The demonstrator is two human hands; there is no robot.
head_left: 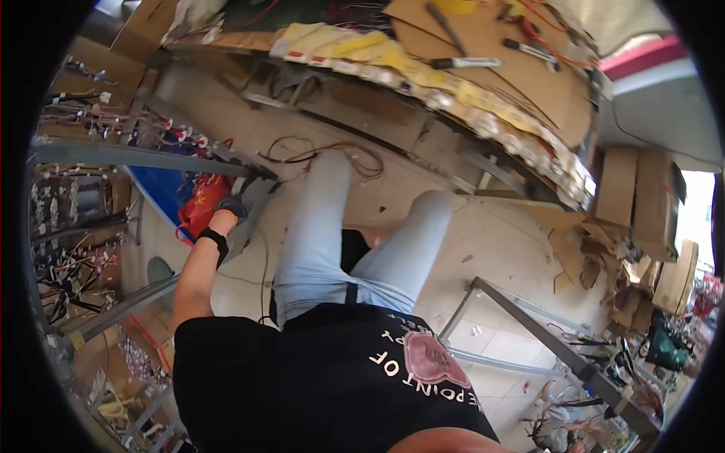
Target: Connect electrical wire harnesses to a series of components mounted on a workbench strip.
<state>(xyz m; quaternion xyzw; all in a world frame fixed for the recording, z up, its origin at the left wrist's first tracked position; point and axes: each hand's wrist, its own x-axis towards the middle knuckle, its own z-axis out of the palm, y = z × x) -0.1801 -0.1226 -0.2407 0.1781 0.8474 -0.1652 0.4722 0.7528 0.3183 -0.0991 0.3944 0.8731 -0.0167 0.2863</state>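
My left arm reaches out to the left, with a black band (216,243) around the wrist. In a dark glove, my left hand (232,204) is beside a red bag (202,202) with a yellow mark on it. The hand looks to touch or overlap the bag's edge; its fingers are too small and dark to read. A blue bin or panel (155,189) shows around the bag, and a grey surface (257,211) lies just right of the hand. My right hand is out of the picture; only bare skin of that arm shows at the lower edge.
A workbench (521,98) with cardboard, markers (467,63) and yellow-white labels along its edge stands ahead. Racks hung with wire bundles (83,264) line the left. A coiled cable (362,162) lies on the floor. Cardboard boxes (655,204) and a metal frame (529,321) stand right.
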